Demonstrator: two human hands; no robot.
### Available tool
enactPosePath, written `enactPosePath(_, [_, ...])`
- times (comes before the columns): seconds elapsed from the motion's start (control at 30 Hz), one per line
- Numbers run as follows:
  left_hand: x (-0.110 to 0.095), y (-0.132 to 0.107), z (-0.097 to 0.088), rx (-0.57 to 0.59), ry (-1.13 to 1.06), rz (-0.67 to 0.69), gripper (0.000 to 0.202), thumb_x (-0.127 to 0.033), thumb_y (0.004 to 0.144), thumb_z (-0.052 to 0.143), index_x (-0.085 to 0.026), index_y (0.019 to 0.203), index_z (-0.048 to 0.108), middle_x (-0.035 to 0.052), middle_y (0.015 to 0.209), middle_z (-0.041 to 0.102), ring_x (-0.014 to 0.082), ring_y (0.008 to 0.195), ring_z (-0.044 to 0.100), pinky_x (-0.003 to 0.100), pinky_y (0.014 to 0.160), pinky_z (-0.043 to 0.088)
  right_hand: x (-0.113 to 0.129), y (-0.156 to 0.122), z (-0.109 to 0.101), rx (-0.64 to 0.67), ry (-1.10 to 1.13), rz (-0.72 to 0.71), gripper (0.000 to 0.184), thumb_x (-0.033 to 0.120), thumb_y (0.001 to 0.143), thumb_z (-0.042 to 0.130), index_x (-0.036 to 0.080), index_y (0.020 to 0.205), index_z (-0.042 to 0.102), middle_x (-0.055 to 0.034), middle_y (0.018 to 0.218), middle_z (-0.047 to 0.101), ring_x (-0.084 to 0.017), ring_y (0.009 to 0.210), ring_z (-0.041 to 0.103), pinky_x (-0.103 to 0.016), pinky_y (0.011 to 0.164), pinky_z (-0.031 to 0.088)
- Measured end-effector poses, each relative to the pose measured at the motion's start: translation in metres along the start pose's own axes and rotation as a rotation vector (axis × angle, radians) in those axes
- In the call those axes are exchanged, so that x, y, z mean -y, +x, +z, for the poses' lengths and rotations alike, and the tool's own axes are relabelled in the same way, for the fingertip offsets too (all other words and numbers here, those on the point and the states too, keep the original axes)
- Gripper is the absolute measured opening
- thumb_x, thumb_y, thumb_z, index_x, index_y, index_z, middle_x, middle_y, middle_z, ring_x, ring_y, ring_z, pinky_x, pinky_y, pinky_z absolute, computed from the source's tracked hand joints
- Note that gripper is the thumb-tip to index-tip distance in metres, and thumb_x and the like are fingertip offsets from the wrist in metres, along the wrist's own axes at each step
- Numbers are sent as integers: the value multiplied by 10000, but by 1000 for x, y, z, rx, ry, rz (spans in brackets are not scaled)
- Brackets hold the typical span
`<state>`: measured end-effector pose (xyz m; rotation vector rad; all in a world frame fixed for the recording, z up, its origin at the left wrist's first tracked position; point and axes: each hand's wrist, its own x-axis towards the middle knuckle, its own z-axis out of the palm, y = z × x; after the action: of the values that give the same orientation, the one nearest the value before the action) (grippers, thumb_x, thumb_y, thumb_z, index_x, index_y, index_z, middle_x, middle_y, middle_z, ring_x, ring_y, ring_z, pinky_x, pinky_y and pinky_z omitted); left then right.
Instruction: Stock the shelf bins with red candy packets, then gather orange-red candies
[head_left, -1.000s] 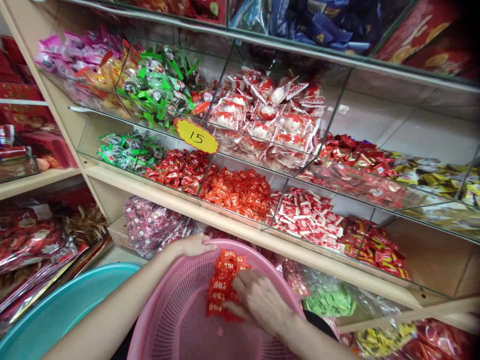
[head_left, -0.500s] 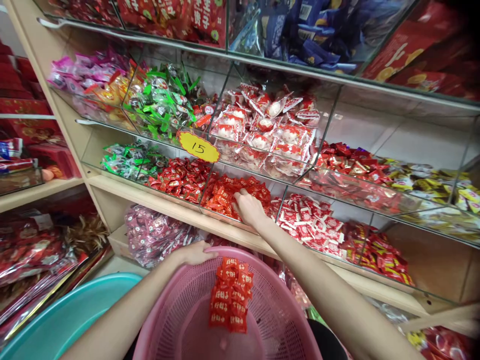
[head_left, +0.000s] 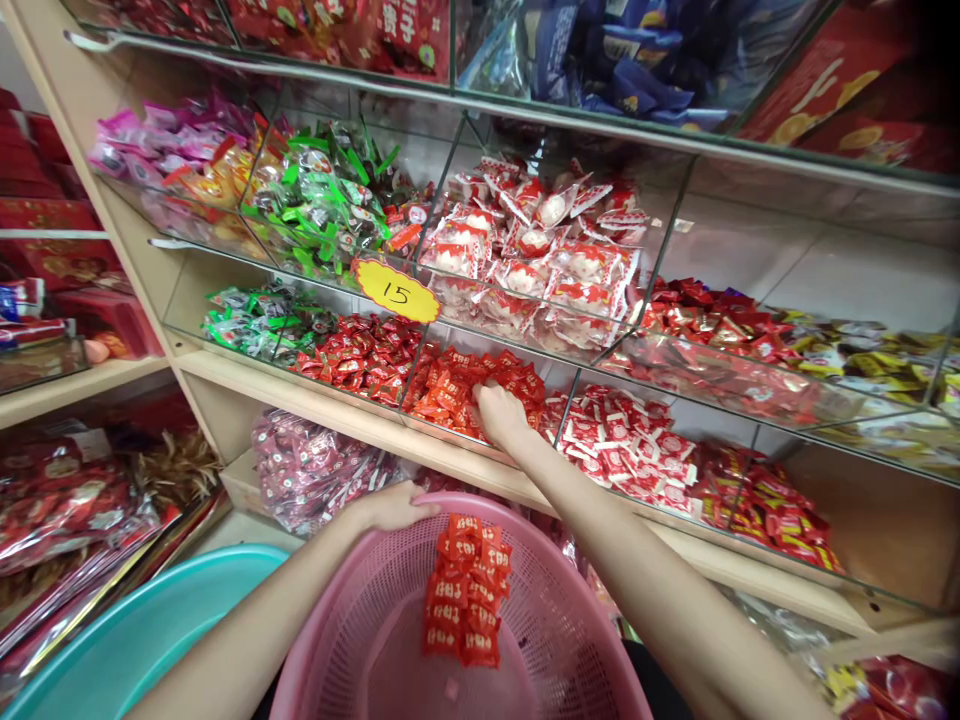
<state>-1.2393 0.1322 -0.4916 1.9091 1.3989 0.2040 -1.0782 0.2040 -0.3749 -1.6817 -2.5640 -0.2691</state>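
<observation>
My left hand [head_left: 399,506] grips the far rim of a pink plastic basket [head_left: 330,640], its fingers hooked over the edge. Inside the basket lies a strip of red candy packets [head_left: 466,600] with pale lettering, joined in two rows. My right hand [head_left: 501,415] reaches into a lower shelf bin of loose orange-red candy packets [head_left: 446,388]. Its fingers are curled down among the packets, and what they hold, if anything, is hidden.
Clear dividers part the neighbouring bins of dark red candies [head_left: 360,355] and red-and-white candies [head_left: 626,445]. A yellow price tag [head_left: 396,291] reading 15 hangs above. A teal basin [head_left: 157,620] stands at left, near bagged pink candies [head_left: 322,465].
The view has shifted slightly. My right hand stays in the same bin, and my left hand keeps its hold on the basket rim. The strip lies in the basket as before.
</observation>
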Motion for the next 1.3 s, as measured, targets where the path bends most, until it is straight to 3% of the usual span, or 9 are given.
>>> enactPosePath(0.17, [0,-1,-1,4,-11,-2,473,-630,709,382,-177,591,448,-26,538,406,113,524,386,220,491,278,-6,-15,-12,-45,32,-27,236,179,856,339,187,996,528,-81,965,534,-186,834,549,-268,634,390])
enactPosePath(0.27, [-1,-2,-2,2,-20,-12,478,-639,700,389,-178,598,462,-24,543,423,120,540,402,220,501,289,-8,-39,-27,-207,122,-48,231,226,872,324,186,964,533,-73,933,511,-179,824,517,-263,636,375])
enactPosePath(0.37, [-3,-2,-2,-3,-17,-33,494,-652,691,391,-175,635,507,-16,574,470,130,566,434,222,518,305,-6,-76,-32,-400,359,-86,218,263,878,344,182,911,544,-61,932,501,-148,811,498,-248,674,371])
enactPosePath(0.43, [-5,-2,-3,5,-7,-47,502,-654,690,390,-173,662,530,-10,592,491,135,576,447,223,520,309,-4,-102,-22,-416,591,-104,199,273,871,375,181,852,550,-44,888,523,-126,762,500,-232,668,374])
enactPosePath(0.57, [-5,-2,-1,25,-13,-39,498,-654,694,375,-173,639,496,-18,568,457,120,534,412,217,483,284,-1,-149,29,-106,1067,54,187,332,814,478,173,732,531,13,616,530,-101,544,471,-213,516,365])
enactPosePath(0.67, [-4,-1,0,16,-5,-8,485,-649,698,365,-180,590,429,-30,538,395,109,516,368,213,470,266,-3,-174,70,186,1432,293,235,388,731,575,175,666,503,28,545,543,-106,511,522,-218,509,409])
enactPosePath(0.77, [-2,0,1,17,-5,10,469,-635,708,360,-185,583,400,-34,536,371,107,513,351,211,468,255,-8,-192,93,390,1697,567,275,371,623,679,174,631,487,34,551,563,-128,567,600,-225,548,461])
enactPosePath(0.97, [-2,1,1,34,-24,35,457,-618,714,369,-190,560,321,-42,533,309,93,500,302,210,448,219,-17,-204,109,479,1778,825,254,282,594,715,164,665,502,9,547,597,-114,539,615,-166,458,441])
enactPosePath(1.3, [-1,0,1,29,-52,34,449,-613,692,386,-189,549,350,-44,510,318,89,477,294,218,446,216,-13,-201,119,505,1808,867,245,252,587,725,158,691,524,-2,589,632,-93,534,605,-159,471,449])
